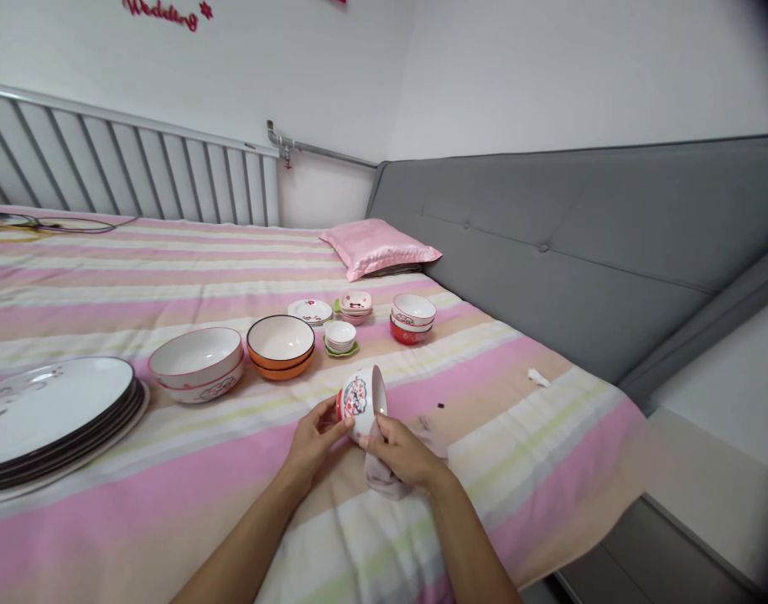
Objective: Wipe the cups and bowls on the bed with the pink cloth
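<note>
A white bowl (360, 401) with a red base and a red and black printed design is held tilted on its side above the bed, its mouth toward the right. My left hand (319, 434) is closed around its base side. In my right hand (397, 447) is a pale pinkish cloth (384, 480), pressed against the bowl's rim and hanging below the fingers. Behind the bowl stand small white dishes (340, 335) on a green leaf-shaped plate (341, 351), and a stack of similar small bowls (413, 312) is further right.
To the left are orange bowls (279, 346), large white bowls (197, 362) and a stack of oval plates (57, 411). Small plates (309, 311) and pink dishes (355, 304) sit farther back. A pink pillow (380, 247) lies by the grey headboard (547, 218). Crumpled tissue (537, 377) is at right.
</note>
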`<state>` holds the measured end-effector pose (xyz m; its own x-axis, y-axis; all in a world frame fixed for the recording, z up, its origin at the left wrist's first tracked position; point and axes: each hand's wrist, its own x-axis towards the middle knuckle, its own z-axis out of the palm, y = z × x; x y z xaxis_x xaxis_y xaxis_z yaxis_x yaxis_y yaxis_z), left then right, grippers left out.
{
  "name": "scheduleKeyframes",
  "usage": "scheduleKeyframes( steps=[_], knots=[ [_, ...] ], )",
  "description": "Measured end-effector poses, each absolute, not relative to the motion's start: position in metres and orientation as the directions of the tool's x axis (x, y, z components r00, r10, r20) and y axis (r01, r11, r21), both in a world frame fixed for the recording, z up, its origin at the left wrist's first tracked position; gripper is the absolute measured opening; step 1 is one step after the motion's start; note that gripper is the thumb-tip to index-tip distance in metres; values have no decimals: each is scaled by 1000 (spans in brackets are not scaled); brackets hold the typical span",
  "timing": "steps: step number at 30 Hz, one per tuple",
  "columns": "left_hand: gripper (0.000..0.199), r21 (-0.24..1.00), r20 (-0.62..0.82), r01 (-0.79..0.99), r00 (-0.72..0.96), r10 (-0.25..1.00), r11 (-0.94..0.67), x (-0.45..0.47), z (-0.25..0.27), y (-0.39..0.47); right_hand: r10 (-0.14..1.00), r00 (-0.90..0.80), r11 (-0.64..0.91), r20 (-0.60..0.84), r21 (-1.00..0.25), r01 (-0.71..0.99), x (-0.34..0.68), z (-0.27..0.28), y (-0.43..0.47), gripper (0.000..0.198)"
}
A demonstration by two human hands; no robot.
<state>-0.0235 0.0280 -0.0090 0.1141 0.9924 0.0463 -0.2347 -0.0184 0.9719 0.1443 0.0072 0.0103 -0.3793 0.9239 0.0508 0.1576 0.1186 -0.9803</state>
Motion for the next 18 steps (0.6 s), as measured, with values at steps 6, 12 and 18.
scheduleKeyframes(
  steps=[6, 12, 18],
  knots=[
    [53, 964, 25, -266, 98, 995, 2, -23, -8, 28, 888, -459, 319, 39, -771, 551, 151, 10, 11, 29],
    [51, 979, -16, -203, 39, 999, 24, -21, -3, 27, 914, -399, 349, 72, -639, 686, 147, 7, 12, 36],
    [46, 979, -19, -205, 2, 1000, 19, -21, -12, 30, 937, -326, 334, 124, -593, 733, 145, 1, 14, 27]
  ],
)
